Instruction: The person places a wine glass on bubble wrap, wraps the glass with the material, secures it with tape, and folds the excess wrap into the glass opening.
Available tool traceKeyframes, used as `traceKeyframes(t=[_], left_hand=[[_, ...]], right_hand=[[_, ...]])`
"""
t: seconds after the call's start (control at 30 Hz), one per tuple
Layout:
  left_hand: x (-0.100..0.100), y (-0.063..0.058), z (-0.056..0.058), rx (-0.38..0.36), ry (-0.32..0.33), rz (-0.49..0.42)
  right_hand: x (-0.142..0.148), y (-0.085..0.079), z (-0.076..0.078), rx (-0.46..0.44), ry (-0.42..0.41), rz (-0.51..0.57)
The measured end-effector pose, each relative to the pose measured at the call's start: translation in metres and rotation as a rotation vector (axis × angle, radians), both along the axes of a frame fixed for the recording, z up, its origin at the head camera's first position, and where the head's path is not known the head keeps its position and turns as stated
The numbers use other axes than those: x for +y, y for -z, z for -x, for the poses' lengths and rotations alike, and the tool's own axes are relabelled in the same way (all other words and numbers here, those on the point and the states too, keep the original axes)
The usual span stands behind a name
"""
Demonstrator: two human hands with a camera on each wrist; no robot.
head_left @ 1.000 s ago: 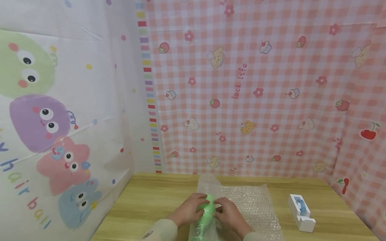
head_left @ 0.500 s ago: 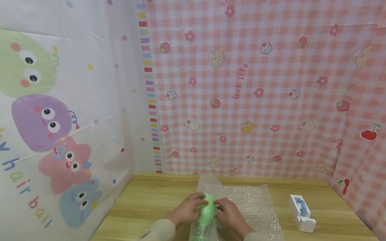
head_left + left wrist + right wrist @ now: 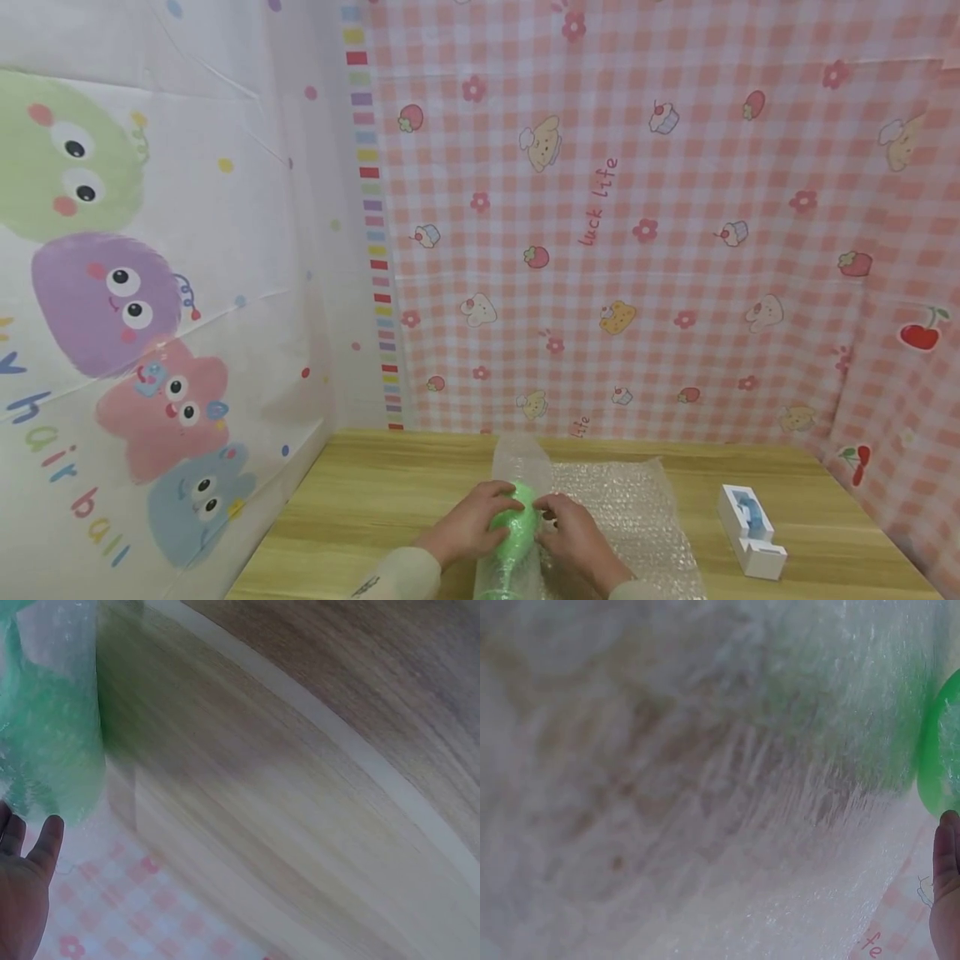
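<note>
A green goblet (image 3: 514, 535), with a rounded bowl and narrow stem, lies on its side inside clear bubble wrap (image 3: 618, 504). My left hand (image 3: 471, 520) holds the bowl's left side, fingers bent over it through the wrap. On the opposite side my right hand (image 3: 573, 537) has its fingers bent at the goblet's right edge, pinching the wrap there. The left wrist view has the wrapped goblet (image 3: 56, 742) just above the left fingertips. In the right wrist view the green rim (image 3: 937, 750) shows above the right fingers. Part of the right fingertips is hidden.
A white tape dispenser (image 3: 752, 529) with a blue roll stands at the right of the wooden table (image 3: 375, 500). The wrap spreads flat to the right of the goblet and also extends behind it. Patterned cloths (image 3: 637, 275) hang along the table's back and sides.
The left fingers have shifted slightly over the goblet. The wrap's far right corner has drawn in a little to the left. Otherwise both hands stay in place.
</note>
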State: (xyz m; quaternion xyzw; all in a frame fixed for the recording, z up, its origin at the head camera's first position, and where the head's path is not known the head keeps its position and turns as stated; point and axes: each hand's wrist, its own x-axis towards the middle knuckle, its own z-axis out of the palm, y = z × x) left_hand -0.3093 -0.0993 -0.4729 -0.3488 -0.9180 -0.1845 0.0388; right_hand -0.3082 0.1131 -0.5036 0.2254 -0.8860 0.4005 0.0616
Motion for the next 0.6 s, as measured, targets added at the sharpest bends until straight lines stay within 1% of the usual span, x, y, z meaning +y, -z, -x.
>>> traceKeyframes(t=[0.07,0.27,0.43,0.5,0.6], left_hand=[[0.0005,-0.0012,-0.0011,0.012,0.006,0.005],[0.0020,-0.0035,-0.0031,0.060,0.016,0.020],[0.0034,-0.0037,-0.0037,0.060,0.020,0.022],[0.0036,-0.0032,-0.0038,0.055,0.019,0.022],[0.0041,-0.0023,-0.0040,0.046,0.019,0.020]], right_hand=[[0.0002,-0.0003,0.0003,0.011,0.002,-0.009],[0.0005,-0.0003,-0.0008,-0.009,0.005,0.025],[0.0013,-0.0003,-0.0015,-0.020,-0.006,0.045],[0.0017,-0.0005,-0.0007,-0.042,-0.013,0.048],[0.0018,-0.0008,0.0006,-0.102,-0.011,0.059]])
